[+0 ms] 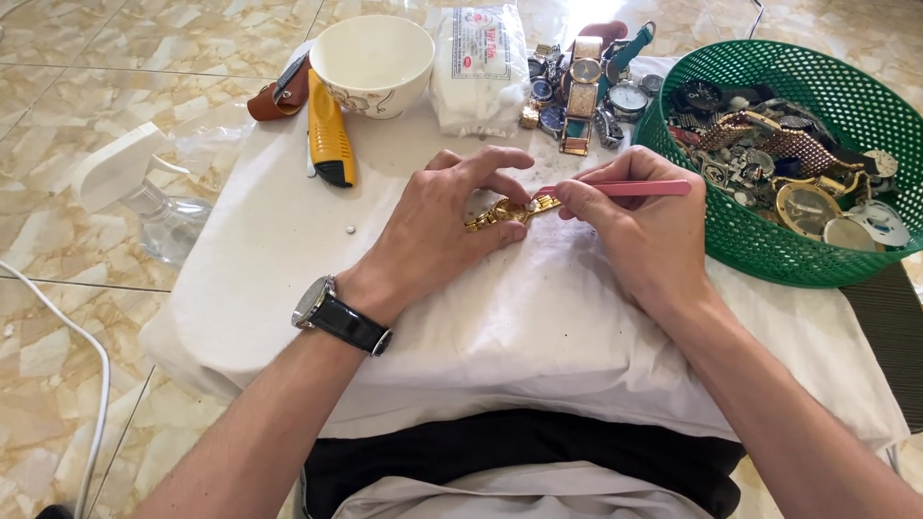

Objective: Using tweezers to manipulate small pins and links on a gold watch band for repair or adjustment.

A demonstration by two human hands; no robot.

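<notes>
A gold metal watch (502, 212) lies on the white cloth-covered low table (288, 250), in the middle. My left hand (442, 221) rests on the cloth and pinches the watch between thumb and fingers. On that wrist I wear a black-strapped wristwatch (336, 315). My right hand (639, 226) holds pink tweezers (630, 188) like a pen, with the tip at the gold watch's band, just right of my left fingers.
A green plastic basket (769, 259) full of watches and parts sits at the right. At the back are a white bowl (373, 62), a yellow utility knife (329, 135), a packet of cotton (478, 72) and several loose watches (582, 91). A clear spray bottle (144, 192) lies on the tiled floor at left.
</notes>
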